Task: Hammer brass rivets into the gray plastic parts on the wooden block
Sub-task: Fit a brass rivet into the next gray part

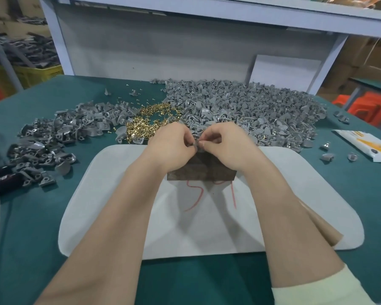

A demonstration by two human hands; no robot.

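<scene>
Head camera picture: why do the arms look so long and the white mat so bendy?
Head view: the wide-angle lens stretches things near the frame edges, so the forearms lengthen and the white mat bows; head view again: the left hand and right hand, pinching a gray part, look slightly soft.
</scene>
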